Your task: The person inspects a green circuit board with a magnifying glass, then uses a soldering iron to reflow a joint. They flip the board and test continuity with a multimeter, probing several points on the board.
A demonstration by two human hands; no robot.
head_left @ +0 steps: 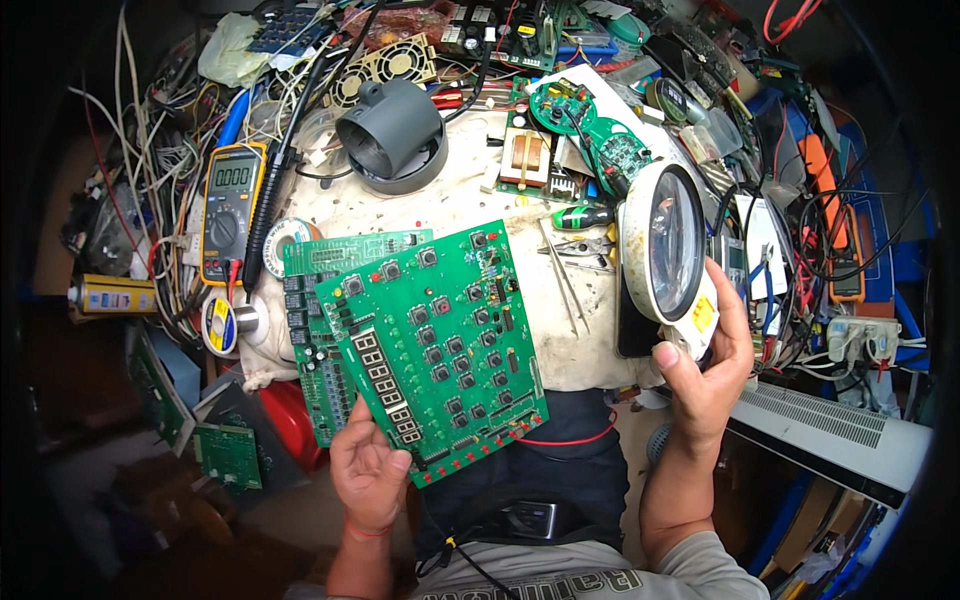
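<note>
While boards overlap, tweezers lie near the magnifier.

Brightly lit, cloth-covered workbench, pale floor below, dim shadows at lower left

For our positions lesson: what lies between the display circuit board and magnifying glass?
Between the circuit board and magnifying glass, the head view shows tweezers, pliers and a green-and-black handle.
</note>
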